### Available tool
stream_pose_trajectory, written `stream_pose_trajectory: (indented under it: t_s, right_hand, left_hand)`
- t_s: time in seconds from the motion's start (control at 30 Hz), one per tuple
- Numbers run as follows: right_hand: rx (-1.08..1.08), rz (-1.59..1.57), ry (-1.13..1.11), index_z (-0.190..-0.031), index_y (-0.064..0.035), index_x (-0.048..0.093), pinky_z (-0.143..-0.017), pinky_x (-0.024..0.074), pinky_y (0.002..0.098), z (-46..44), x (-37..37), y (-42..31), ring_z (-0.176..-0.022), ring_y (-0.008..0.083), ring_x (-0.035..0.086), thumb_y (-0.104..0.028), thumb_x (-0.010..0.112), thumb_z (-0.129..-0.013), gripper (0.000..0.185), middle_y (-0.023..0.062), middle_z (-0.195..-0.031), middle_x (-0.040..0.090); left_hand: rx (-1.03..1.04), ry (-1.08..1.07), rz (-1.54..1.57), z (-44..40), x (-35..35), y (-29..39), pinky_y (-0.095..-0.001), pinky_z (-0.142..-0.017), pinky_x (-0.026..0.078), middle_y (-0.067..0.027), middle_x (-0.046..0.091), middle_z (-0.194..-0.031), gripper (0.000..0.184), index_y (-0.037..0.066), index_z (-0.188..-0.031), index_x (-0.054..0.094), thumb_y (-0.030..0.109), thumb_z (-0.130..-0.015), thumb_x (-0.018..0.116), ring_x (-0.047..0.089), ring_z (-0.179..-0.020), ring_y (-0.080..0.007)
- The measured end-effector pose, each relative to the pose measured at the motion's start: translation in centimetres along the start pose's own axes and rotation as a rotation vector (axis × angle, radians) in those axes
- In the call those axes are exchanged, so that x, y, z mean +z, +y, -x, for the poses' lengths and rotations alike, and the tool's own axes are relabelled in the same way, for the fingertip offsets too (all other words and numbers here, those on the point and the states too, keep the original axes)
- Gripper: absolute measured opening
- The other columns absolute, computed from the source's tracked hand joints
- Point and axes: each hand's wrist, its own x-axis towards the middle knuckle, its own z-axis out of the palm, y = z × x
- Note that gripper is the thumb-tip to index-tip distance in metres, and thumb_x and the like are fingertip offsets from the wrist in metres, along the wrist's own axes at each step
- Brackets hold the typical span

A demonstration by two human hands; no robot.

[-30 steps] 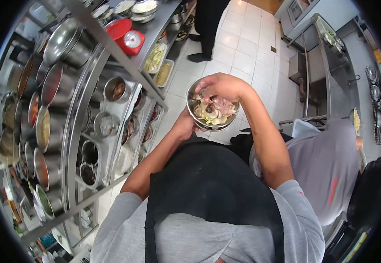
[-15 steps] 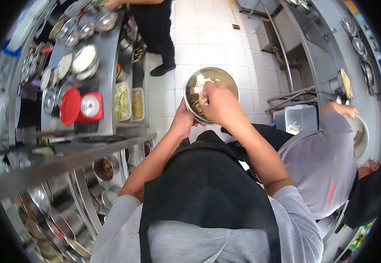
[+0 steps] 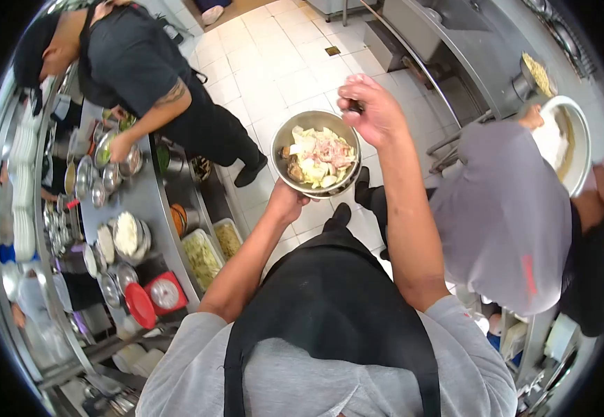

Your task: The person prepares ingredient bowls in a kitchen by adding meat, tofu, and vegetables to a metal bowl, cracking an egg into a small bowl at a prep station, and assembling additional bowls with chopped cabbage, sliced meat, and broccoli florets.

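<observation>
A metal bowl (image 3: pixel 354 154) is in my left hand (image 3: pixel 288 203), whose fingers are wrapped round its near side and underside. Inside lies a heap of chopped pale cabbage (image 3: pixel 310 144) with pinkish shreds (image 3: pixel 332 154) on top. A few brown pieces show along the bowl's left inner wall. My right hand (image 3: pixel 374 115) is raised just beyond the bowl's right rim, apart from it. Its fingers are curled around a small dark piece (image 3: pixel 355 106), too small to name for sure.
On the left, a person in black (image 3: pixel 142 62) leans over a steel counter (image 3: pixel 171 243) with metal bowls and a red dial scale (image 3: pixel 166 295). Food trays (image 3: pixel 203 260) sit below. Close on my right, a person in grey (image 3: pixel 500 215) holds a large white bowl (image 3: pixel 578 142).
My right hand has lifted out of the bowl, up and to the right. Pinkish shreds now show on the cabbage. My view has turned, bringing the person in black further in.
</observation>
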Motion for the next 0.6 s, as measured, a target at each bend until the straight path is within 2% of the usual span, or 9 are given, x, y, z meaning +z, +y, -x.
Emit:
stream_pose_trajectory:
  t_s: [0.07, 0.1, 0.2, 0.23, 0.33, 0.43, 0.53, 0.6]
  right_hand:
    - [-0.129, 0.251, 0.091, -0.087, -0.0055, 0.063, -0.053, 0.0424, 0.0259, -2.3, 0.6, 0.4, -0.065, 0.0112, 0.057, -0.007, 0.07, -0.084, 0.008, 0.0027, -0.077, 0.061]
    - [-0.263, 0.612, 0.232, -0.09, -0.0024, 0.067, -0.059, 0.05, 0.0326, -3.6, 1.1, 0.5, -0.066, 0.0198, 0.064, -0.011, 0.073, -0.083, 0.012, 0.0085, -0.08, 0.067]
    - [-0.409, 1.246, 0.472, -0.093, 0.0004, 0.071, -0.069, 0.0548, 0.0408, -5.4, 1.7, 0.2, -0.074, 0.031, 0.069, -0.014, 0.073, -0.081, 0.019, 0.0167, -0.086, 0.072]
    - [-0.357, 1.295, 0.511, -0.094, 0.0005, 0.071, -0.076, 0.0547, 0.0461, -6.0, 2.0, 0.1, -0.08, 0.0383, 0.069, -0.014, 0.072, -0.079, 0.021, 0.0222, -0.088, 0.071]
    - [-0.22, 1.346, 0.416, -0.092, 0.0003, 0.071, -0.076, 0.0549, 0.045, -8.5, 1.2, 0.8, -0.08, 0.0367, 0.069, -0.015, 0.071, -0.077, 0.021, 0.0214, -0.084, 0.071]
    - [-0.285, 1.414, 0.339, -0.091, 0.0003, 0.069, -0.074, 0.0546, 0.0454, -12.1, 0.5, 1.8, -0.078, 0.0374, 0.069, -0.015, 0.07, -0.076, 0.021, 0.0214, -0.08, 0.07]
    - [-0.245, 1.438, 0.287, -0.088, 0.0001, 0.067, -0.072, 0.054, 0.0449, -15.7, 0.9, 1.6, -0.076, 0.0383, 0.068, -0.016, 0.07, -0.075, 0.021, 0.0208, -0.079, 0.07]
    - [-0.235, 1.426, 0.264, -0.086, 0.0001, 0.065, -0.069, 0.0531, 0.0429, -17.8, 1.6, 0.9, -0.072, 0.0359, 0.067, -0.016, 0.07, -0.075, 0.02, 0.0198, -0.077, 0.069]
  left_hand:
    - [-0.002, -0.035, -0.055, -2.3, -0.3, 1.9, -0.0201, -0.047, 0.039, -0.005, 0.072, -0.092, 0.027, 0.007, -0.121, 0.061, 0.023, -0.1, 0.055, 0.064, -0.063, -0.011]
    - [-0.002, -0.014, -0.064, -3.6, 0.2, 3.5, -0.0201, -0.048, 0.04, -0.005, 0.072, -0.091, 0.027, 0.007, -0.12, 0.061, 0.023, -0.099, 0.055, 0.064, -0.063, -0.0109]
    - [0.021, -0.018, -0.076, -7.3, -1.3, 6.1, -0.0199, -0.047, 0.041, -0.0056, 0.072, -0.091, 0.027, 0.007, -0.12, 0.061, 0.023, -0.099, 0.056, 0.066, -0.064, -0.0117]
    - [0.032, -0.037, -0.083, -8.2, -2.1, 7.0, -0.0197, -0.046, 0.042, -0.0057, 0.072, -0.092, 0.027, 0.007, -0.12, 0.061, 0.023, -0.099, 0.056, 0.066, -0.064, -0.0119]
    - [0.054, -0.032, -0.118, -10.1, -3.8, 9.3, -0.0196, -0.044, 0.04, -0.0063, 0.072, -0.091, 0.027, 0.006, -0.121, 0.06, 0.021, -0.1, 0.055, 0.067, -0.062, -0.0125]
    - [0.061, -0.023, -0.166, -12.8, -5.3, 11.2, -0.0204, -0.044, 0.039, -0.0066, 0.072, -0.09, 0.025, 0.005, -0.121, 0.059, 0.019, -0.101, 0.054, 0.066, -0.061, -0.0126]
    - [0.024, 0.003, -0.17, -15.5, -6.6, 13.0, -0.0226, -0.045, 0.038, -0.0066, 0.07, -0.087, 0.023, 0.004, -0.12, 0.058, 0.015, -0.102, 0.05, 0.063, -0.059, -0.0122]
    - [0.014, 0.072, -0.166, -17.5, -7.0, 14.3, -0.023, -0.045, 0.037, -0.004, 0.064, -0.082, 0.022, 0.004, -0.118, 0.056, 0.016, -0.102, 0.048, 0.054, -0.056, -0.0097]
